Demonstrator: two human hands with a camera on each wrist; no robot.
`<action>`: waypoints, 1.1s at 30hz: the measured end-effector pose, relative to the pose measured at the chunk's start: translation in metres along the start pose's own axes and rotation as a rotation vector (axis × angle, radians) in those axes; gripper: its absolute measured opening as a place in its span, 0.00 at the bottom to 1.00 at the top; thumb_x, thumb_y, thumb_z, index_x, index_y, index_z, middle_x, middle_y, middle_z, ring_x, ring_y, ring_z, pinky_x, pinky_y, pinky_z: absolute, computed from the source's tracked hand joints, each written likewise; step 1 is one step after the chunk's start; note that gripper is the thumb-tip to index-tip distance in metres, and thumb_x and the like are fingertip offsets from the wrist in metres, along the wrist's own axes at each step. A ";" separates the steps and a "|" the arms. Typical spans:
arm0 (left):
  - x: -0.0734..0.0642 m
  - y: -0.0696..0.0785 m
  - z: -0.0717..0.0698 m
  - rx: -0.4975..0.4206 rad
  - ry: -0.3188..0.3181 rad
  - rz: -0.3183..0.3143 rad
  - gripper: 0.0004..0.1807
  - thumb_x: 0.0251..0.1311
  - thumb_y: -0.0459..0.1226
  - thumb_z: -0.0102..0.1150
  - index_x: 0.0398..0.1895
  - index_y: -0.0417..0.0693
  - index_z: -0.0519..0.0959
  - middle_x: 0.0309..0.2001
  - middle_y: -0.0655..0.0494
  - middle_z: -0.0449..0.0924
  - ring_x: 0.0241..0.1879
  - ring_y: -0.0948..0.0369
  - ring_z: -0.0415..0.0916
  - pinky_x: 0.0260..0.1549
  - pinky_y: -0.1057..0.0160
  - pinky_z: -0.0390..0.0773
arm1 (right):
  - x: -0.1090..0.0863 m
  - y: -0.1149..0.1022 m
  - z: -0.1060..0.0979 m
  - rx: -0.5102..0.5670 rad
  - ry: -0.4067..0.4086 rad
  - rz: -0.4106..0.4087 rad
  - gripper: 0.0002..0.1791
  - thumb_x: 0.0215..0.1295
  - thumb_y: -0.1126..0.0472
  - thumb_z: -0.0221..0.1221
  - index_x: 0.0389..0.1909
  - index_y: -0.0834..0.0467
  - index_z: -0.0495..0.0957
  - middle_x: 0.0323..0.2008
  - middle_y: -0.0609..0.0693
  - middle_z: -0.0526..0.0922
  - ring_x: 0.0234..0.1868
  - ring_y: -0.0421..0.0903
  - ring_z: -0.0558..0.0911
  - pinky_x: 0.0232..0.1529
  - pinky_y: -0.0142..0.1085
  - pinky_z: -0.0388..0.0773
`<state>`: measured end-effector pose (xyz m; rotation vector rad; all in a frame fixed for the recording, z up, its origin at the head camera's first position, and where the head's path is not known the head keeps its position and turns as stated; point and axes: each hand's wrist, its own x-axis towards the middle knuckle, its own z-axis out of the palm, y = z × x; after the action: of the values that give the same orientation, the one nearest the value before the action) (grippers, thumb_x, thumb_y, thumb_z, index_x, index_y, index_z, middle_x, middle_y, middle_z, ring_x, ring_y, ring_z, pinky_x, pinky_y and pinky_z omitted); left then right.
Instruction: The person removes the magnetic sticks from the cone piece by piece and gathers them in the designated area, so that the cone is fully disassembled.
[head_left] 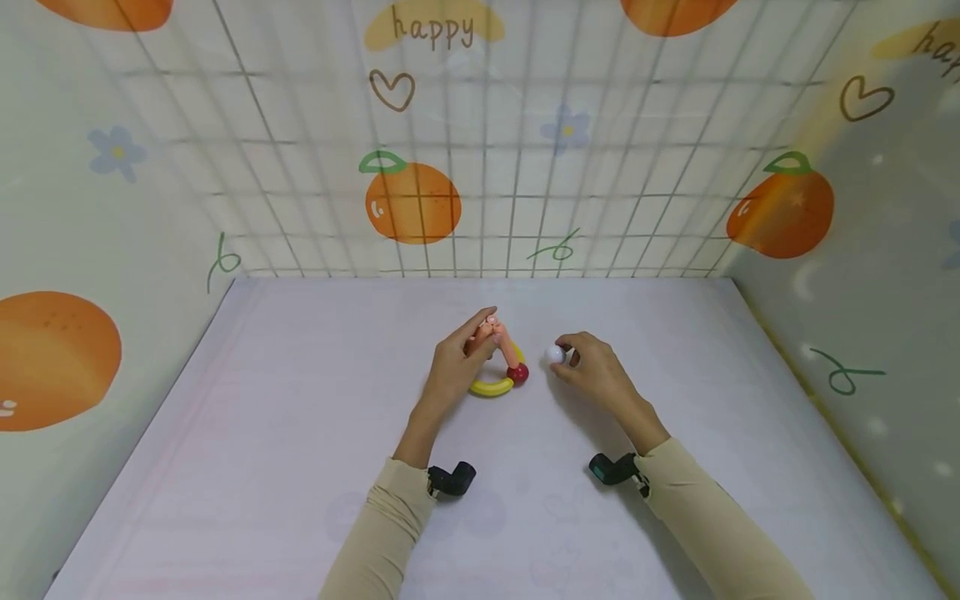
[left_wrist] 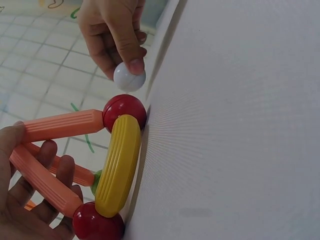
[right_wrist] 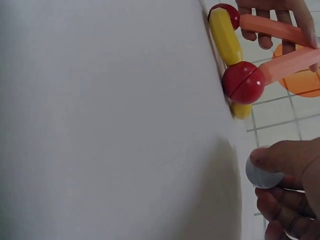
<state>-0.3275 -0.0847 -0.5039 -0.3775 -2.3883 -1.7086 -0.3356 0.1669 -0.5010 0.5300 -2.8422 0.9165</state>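
My left hand holds a toy building frame by the top, where its straight salmon rods lean together. Red balls sit at two lower corners of the frame. A curved yellow rod joins them along the tabletop, and part of a green ball shows behind it. To the right, my right hand pinches a white ball between thumb and fingers. In the left wrist view this ball is close to one red ball, with a small gap between them.
A pale cloth-covered table lies under both hands. Behind it rises a white wire grid with an orange-print curtain, and printed side curtains close in left and right. Black wrist cameras stick out from both cuffs.
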 end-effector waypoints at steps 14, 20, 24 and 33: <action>0.001 0.001 0.000 0.003 -0.005 -0.001 0.26 0.68 0.50 0.62 0.68 0.67 0.73 0.32 0.53 0.82 0.34 0.50 0.81 0.29 0.64 0.71 | -0.003 0.003 0.001 -0.015 -0.004 -0.015 0.25 0.60 0.59 0.71 0.55 0.65 0.78 0.49 0.57 0.80 0.38 0.49 0.77 0.35 0.39 0.74; 0.001 0.003 -0.003 0.018 -0.015 0.002 0.25 0.69 0.54 0.57 0.69 0.70 0.72 0.32 0.50 0.82 0.34 0.51 0.80 0.25 0.65 0.70 | 0.001 -0.019 -0.010 0.007 0.107 -0.155 0.23 0.60 0.57 0.71 0.52 0.64 0.79 0.48 0.55 0.81 0.36 0.50 0.77 0.34 0.39 0.72; 0.002 0.003 -0.004 -0.003 -0.023 0.016 0.24 0.71 0.54 0.54 0.69 0.70 0.72 0.35 0.44 0.84 0.35 0.47 0.80 0.26 0.64 0.70 | 0.008 -0.041 -0.012 0.060 0.134 -0.219 0.20 0.62 0.58 0.70 0.51 0.62 0.80 0.47 0.53 0.81 0.37 0.48 0.77 0.35 0.39 0.73; 0.001 0.000 -0.001 -0.078 -0.042 0.027 0.24 0.74 0.49 0.53 0.71 0.60 0.72 0.39 0.41 0.81 0.37 0.46 0.82 0.29 0.65 0.74 | 0.023 -0.071 -0.001 0.106 0.143 -0.268 0.17 0.64 0.58 0.68 0.49 0.63 0.81 0.45 0.53 0.82 0.37 0.47 0.77 0.34 0.38 0.75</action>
<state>-0.3285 -0.0861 -0.5034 -0.4593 -2.3392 -1.8030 -0.3310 0.1068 -0.4567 0.7993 -2.5276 1.0116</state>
